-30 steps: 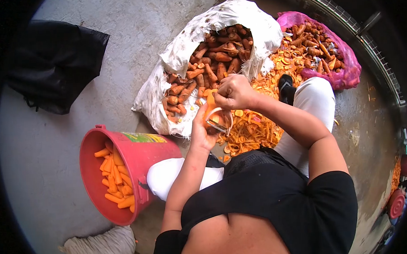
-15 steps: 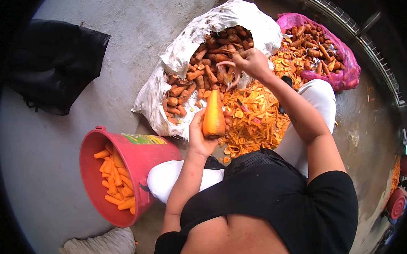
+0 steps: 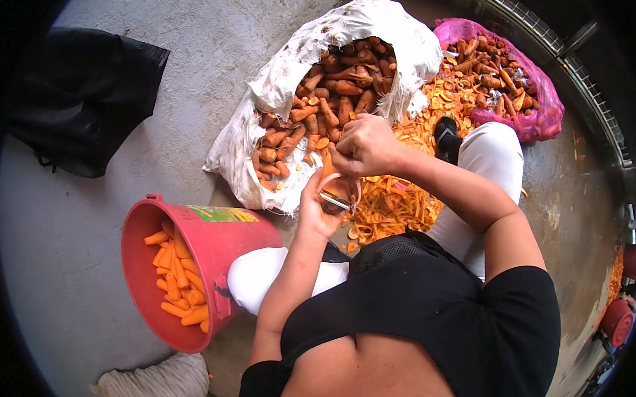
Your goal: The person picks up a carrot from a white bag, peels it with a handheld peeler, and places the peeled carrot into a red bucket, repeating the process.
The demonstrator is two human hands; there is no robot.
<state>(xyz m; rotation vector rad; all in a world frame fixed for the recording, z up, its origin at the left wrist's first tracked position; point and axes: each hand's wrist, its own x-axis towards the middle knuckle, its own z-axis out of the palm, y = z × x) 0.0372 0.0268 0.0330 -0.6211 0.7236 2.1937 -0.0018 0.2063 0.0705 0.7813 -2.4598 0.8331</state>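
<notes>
My left hand (image 3: pixel 316 211) grips a carrot (image 3: pixel 329 169), which points away from me and is mostly hidden by my hands. My right hand (image 3: pixel 364 146) holds a peeler (image 3: pixel 339 196) with its blade across the carrot's near end, just above my left palm. Below the hands lies a heap of orange peelings (image 3: pixel 395 203). Beyond them an open white sack (image 3: pixel 286 77) holds several unpeeled carrots (image 3: pixel 328 100).
A red bucket (image 3: pixel 214 237) with several peeled carrots (image 3: pixel 175 277) stands at my left knee. A pink net sack (image 3: pixel 539 114) of carrots lies far right. A black bag (image 3: pixel 76 95) lies far left, a white cloth bundle (image 3: pixel 153 387) near left. The floor is concrete.
Half a second ago my right hand was out over the white sack, away from the carrot. It has come back, and the peeler now lies on the carrot in my left hand.
</notes>
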